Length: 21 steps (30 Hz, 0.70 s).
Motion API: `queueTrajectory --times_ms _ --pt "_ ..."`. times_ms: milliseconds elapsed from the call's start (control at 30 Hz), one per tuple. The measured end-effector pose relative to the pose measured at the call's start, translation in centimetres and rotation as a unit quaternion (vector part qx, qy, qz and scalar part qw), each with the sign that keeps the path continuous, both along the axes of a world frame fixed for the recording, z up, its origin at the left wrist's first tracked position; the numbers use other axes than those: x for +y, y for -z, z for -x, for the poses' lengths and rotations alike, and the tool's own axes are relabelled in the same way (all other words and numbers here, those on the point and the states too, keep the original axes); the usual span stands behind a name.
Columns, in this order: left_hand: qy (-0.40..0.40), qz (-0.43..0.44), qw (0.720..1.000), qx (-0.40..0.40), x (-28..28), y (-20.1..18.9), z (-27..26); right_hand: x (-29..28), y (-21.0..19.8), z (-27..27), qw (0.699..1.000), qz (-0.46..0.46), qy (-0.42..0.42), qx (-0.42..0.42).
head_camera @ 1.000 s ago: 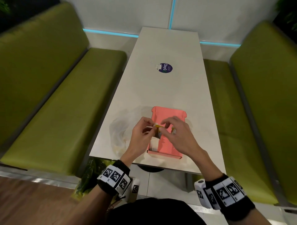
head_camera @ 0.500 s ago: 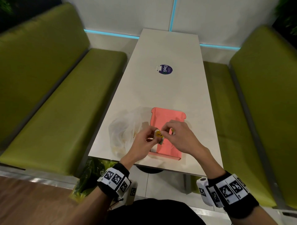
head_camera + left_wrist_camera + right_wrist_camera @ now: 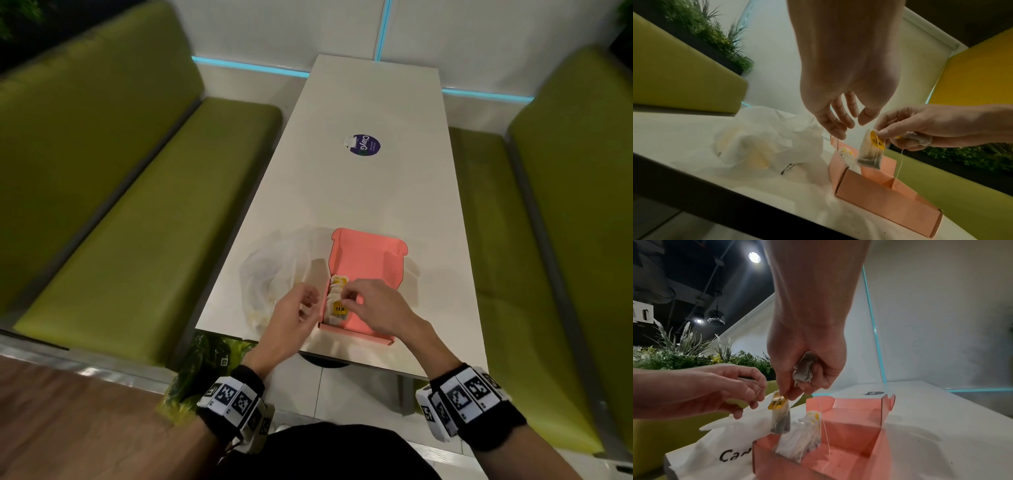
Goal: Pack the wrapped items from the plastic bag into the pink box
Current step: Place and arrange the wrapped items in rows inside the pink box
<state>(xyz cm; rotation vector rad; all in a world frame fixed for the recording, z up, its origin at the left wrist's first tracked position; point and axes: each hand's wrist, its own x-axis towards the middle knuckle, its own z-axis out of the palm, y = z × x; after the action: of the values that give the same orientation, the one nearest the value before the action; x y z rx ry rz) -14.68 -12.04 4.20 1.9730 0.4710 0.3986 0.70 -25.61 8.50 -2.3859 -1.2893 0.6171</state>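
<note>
- Tea bag (image 3: 869, 152) hangs from the right hand's (image 3: 371, 305) pinch over the pink box (image 3: 368, 260) — ready to drop beside those packed.
- Left hand (image 3: 294, 315) hovers loose, empty, by the plastic bag (image 3: 274, 277).

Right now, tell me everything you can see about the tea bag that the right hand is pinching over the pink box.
The tea bag is a flat, translucent wrapped pouch, dark at its lower end, with a yellow tag printed TEA at the top. The right hand pinches it at that tag, so it hangs upright above the near left part of the open pink box, beside the row of bags already standing inside. A thin string dangles below the hand. The left hand does not touch it.
</note>
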Motion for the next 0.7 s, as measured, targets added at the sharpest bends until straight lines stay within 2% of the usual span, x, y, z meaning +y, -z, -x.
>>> queueTrajectory --times_ms 200,300,367,500,600,700 --pt "0.088 -0.166 0.981 0.039 -0.5 0.6 0.1 0.8 2.2 0.2 0.999 0.013 -0.003 0.044" --pt "0.151 -0.267 0.949 0.078 -1.1 1.4 -0.4 1.1 3.1 0.1 0.999 0.013 0.014 0.046" --pt "0.191 -0.313 0.921 0.133 -1.6 1.9 -0.7 1.4 3.5 0.2 0.999 0.015 0.034 0.033" --pt "0.195 -0.367 0.888 0.195 -2.2 2.5 -0.9 1.5 4.0 0.6 0.997 -0.004 0.072 -0.021" --pt "0.190 -0.378 0.886 0.190 -2.3 2.7 -1.0 0.7 4.0 1.5 0.995 -0.047 0.063 -0.059" --pt "0.185 -0.376 0.891 0.177 -2.4 2.9 -0.9 -0.1 4.7 2.0 0.996 -0.040 0.023 -0.073"
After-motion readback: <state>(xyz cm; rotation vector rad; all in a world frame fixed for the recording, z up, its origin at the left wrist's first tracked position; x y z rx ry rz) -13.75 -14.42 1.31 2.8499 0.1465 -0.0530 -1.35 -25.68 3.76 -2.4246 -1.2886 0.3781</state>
